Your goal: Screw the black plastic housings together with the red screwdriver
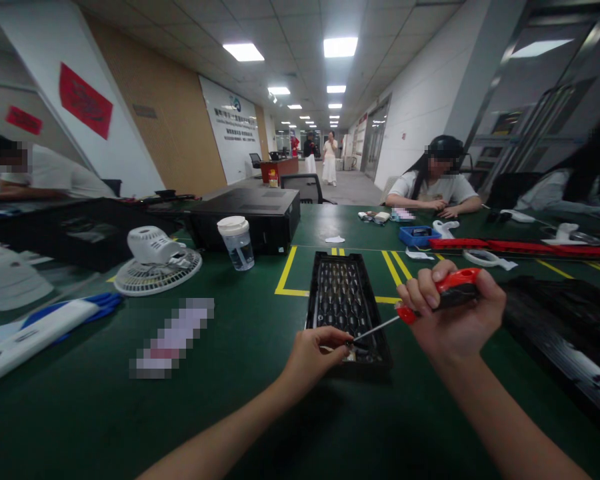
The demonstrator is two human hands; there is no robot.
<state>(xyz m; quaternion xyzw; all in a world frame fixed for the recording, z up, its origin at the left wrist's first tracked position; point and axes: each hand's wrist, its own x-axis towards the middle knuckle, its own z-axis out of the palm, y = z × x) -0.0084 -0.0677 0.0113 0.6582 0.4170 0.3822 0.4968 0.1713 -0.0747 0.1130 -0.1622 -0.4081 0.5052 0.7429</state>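
My right hand (455,320) is wrapped round the red-and-black handle of a screwdriver (457,285). Its thin metal shaft slants down and left over a black tray. Thumb and forefinger of my left hand (317,357) are pinched together at the screwdriver's tip, on a small dark piece too small to name. Below both hands lies the long black tray (386,353), with rows of dark, glossy rounded shapes inside. My left fingers cover part of its near end, where something pale also shows.
Left of the tray stand a lidded cup (240,247), a black case (245,207) and a white fan (155,267). A blue box (415,235) and red strip (520,247) lie at right, near a seated person (435,187). Black frame parts (570,333) sit by my right arm.
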